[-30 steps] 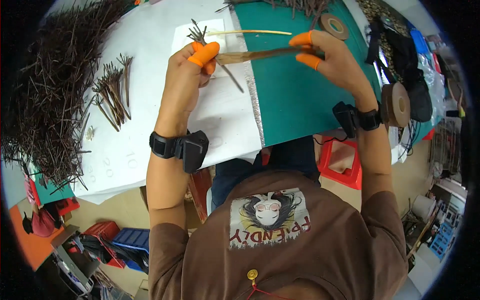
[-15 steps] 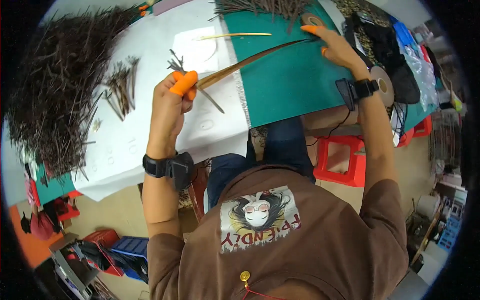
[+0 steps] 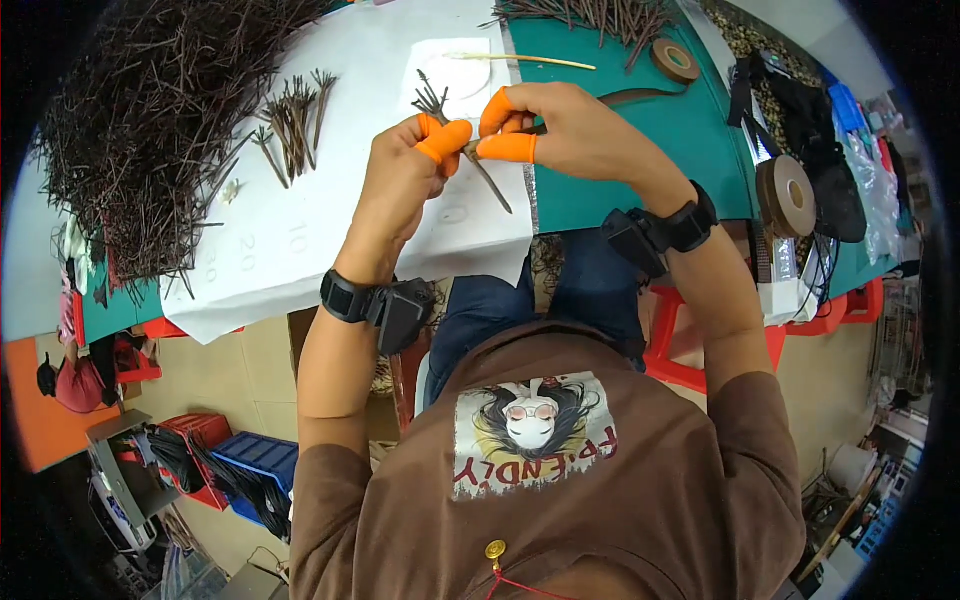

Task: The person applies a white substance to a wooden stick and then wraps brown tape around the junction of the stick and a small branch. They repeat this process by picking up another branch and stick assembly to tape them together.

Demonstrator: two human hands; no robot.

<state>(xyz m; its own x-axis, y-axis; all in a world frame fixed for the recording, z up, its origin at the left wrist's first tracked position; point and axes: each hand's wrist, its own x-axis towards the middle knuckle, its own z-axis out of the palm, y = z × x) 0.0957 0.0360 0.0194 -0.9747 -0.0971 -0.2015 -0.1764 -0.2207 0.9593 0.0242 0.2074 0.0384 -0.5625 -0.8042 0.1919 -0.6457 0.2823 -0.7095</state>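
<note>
My left hand (image 3: 395, 185) pinches a thin brown artificial twig (image 3: 492, 187) between orange-capped fingertips. The twig's small forked tips stick up above the fingers, and its bare stem slants down to the right. Close against it, my right hand (image 3: 590, 130) is closed, its orange-capped thumb and finger at the stem. A strip of brown tape (image 3: 640, 95) runs from behind the right hand toward a tape roll (image 3: 675, 61) lying on the green mat. The fingers hide exactly where the tape meets the twig.
A big heap of dark twigs (image 3: 150, 140) covers the left, with a small bunch of twigs (image 3: 292, 122) beside it on white paper (image 3: 340, 225). Beyond my hands lie a pale stick (image 3: 545, 62) and more brown stems (image 3: 600, 14). A larger tape roll (image 3: 797, 196) stands at the right.
My right hand has come from the tape roll at the far right to the twig in my left hand. The long stretched tape span between the hands is gone.
</note>
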